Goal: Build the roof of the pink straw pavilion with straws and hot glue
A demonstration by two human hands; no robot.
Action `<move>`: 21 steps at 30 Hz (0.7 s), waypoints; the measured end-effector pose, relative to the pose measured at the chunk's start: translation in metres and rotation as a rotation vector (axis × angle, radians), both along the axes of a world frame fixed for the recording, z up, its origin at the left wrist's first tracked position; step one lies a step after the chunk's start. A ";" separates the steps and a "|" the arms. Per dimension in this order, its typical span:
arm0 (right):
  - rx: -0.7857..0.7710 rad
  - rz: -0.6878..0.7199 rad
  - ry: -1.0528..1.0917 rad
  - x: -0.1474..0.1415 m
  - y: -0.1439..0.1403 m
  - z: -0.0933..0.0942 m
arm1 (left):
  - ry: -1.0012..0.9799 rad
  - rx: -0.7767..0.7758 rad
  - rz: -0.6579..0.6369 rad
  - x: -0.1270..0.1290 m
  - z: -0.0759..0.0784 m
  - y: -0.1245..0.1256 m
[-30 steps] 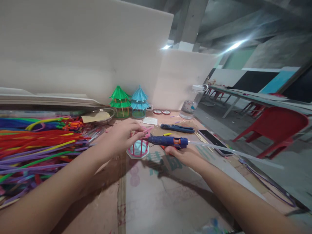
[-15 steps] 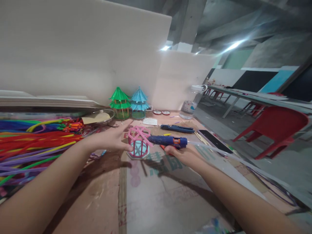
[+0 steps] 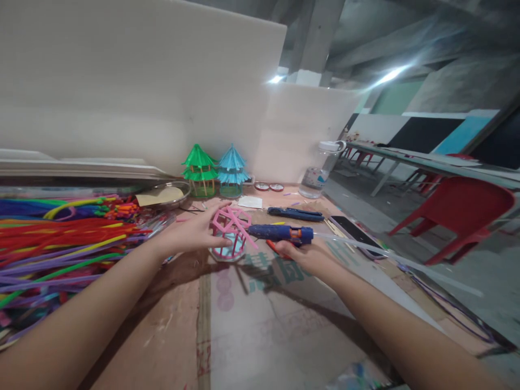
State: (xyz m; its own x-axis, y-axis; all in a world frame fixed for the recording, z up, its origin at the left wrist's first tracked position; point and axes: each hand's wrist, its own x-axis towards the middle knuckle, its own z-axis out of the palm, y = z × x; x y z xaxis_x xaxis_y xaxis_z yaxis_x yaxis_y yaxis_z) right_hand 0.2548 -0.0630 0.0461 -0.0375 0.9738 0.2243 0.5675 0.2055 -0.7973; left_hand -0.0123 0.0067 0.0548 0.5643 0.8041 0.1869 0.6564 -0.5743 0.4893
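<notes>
Frame [image 3: 233,218] now apparently in left hand [image 3: 192,230]

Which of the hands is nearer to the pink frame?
Left. The left hand is around the left side of the pink frame; the right hand, holding the glue gun, is off to its right.

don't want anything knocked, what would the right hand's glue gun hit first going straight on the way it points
The glue gun in the right hand points at the pink frame, likely met first; whether they touch now is unclear.
</notes>
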 end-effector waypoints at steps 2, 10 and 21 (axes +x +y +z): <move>-0.007 -0.013 -0.002 0.001 0.001 -0.001 | -0.011 0.023 -0.004 0.000 0.002 0.000; -0.014 0.020 0.056 0.004 0.004 -0.006 | -0.072 0.062 -0.032 0.001 0.004 -0.001; -0.014 0.037 0.026 0.006 0.007 -0.012 | -0.076 0.051 -0.040 0.002 0.005 -0.002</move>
